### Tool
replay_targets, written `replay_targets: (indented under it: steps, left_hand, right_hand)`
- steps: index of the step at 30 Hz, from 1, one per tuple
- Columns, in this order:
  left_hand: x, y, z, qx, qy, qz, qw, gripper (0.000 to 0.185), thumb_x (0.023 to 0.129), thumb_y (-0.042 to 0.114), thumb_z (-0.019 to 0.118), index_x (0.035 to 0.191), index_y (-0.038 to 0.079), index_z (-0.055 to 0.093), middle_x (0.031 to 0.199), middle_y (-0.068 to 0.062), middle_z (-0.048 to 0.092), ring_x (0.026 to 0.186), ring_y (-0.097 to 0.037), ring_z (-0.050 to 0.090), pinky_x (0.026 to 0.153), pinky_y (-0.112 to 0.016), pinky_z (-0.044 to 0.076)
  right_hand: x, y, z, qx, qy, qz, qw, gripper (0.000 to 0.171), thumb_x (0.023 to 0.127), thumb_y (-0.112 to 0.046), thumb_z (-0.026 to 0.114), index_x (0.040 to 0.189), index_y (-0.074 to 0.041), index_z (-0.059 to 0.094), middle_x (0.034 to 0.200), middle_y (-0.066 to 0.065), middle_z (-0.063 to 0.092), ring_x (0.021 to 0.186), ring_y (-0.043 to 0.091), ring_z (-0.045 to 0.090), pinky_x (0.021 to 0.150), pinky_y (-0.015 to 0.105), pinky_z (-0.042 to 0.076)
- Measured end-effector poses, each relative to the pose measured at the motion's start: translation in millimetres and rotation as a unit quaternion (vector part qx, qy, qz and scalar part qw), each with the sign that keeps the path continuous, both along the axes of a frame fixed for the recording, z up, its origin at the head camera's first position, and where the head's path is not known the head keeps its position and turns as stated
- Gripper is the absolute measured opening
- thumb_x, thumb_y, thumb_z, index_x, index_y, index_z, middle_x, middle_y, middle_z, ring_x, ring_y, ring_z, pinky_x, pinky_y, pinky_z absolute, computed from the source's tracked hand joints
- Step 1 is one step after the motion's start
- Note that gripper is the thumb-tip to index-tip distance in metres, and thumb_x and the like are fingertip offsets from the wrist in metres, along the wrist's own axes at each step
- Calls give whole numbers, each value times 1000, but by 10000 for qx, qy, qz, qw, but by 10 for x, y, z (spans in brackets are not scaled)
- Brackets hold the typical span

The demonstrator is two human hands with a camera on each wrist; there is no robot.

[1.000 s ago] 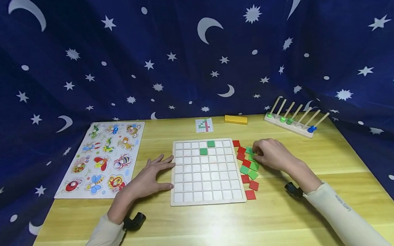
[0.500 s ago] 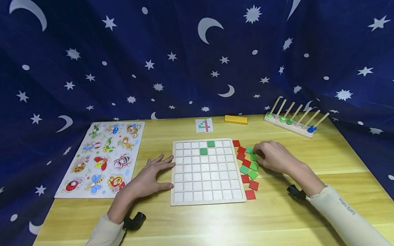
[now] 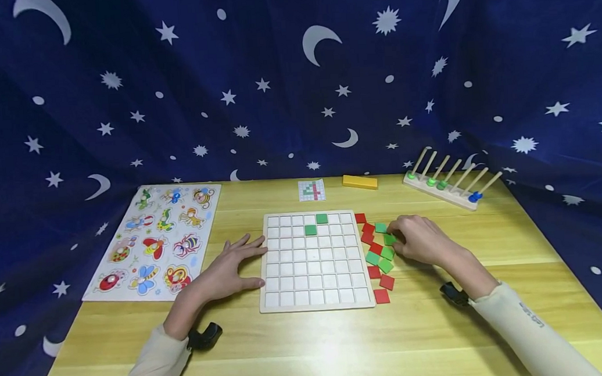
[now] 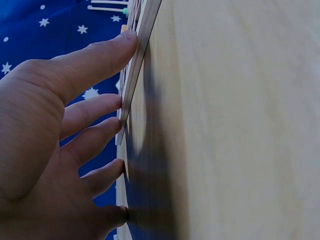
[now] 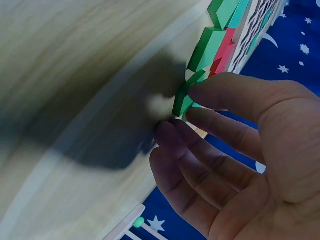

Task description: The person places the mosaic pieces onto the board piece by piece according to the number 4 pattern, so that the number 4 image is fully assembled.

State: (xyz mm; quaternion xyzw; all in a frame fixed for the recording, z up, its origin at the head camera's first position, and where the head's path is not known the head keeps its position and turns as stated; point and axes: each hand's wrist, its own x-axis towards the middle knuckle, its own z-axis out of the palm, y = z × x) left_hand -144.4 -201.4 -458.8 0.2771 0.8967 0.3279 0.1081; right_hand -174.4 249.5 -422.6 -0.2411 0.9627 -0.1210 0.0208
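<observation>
A white grid board (image 3: 318, 310) with a wooden rim lies on the table in the head view. Two green square tiles sit in its upper cells, one of them this tile (image 3: 311, 230). My left hand (image 3: 227, 270) rests at the board's left edge, fingers spread, thumb and fingertips touching the rim. Just right of the board, my right hand (image 3: 419, 239) pinches a green tile (image 5: 186, 96) between thumb and index finger at the edge of the tile pile. The other fingers are bent over the table. Red tiles (image 3: 382, 296) and green tiles (image 3: 385, 266) lie loose around it.
A small pattern card (image 3: 311, 191) and a yellow block (image 3: 360, 182) lie behind the board. At the back right stands a wooden peg rack (image 3: 440, 191) with green and blue pieces. An insect puzzle board (image 3: 153, 245) lies on the left.
My right hand has shifted slightly right, and the green tile at its fingertips has slid a little the same way. The left hand and the board stay put.
</observation>
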Motion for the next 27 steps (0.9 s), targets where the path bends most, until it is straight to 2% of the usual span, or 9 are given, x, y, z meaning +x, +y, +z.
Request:
replay_targets:
  steps: [11,18,27]
  left_hand:
    - [2,0,7,37,-19,-11,10000,71,83,33,83,144,10,54,160,-4,33,149,-38,16,115,-67,-1]
    - [-9,-12,-20,35,39,-14,10000,72,83,33,83,145,11,54,161,-4,32,150,-37,16,115,-67,-2]
    - [-5,-15,-6,11,-2,-12,10000,72,84,34,82,146,11,53,161,-3,31,150,-37,15,116,-66,-1]
  right_hand:
    - [33,14,-34,114,252,-34,9996,25,73,3,74,98,0,74,90,11,68,72,25,63,62,47,54]
    - [48,-4,-73,214,484,91,9986,23,75,-1,79,97,0,73,88,9,64,70,26,63,59,45,54]
    - [33,20,-28,93,379,-27,9992,28,76,-10,83,99,0,72,88,8,64,69,21,59,61,43,53]
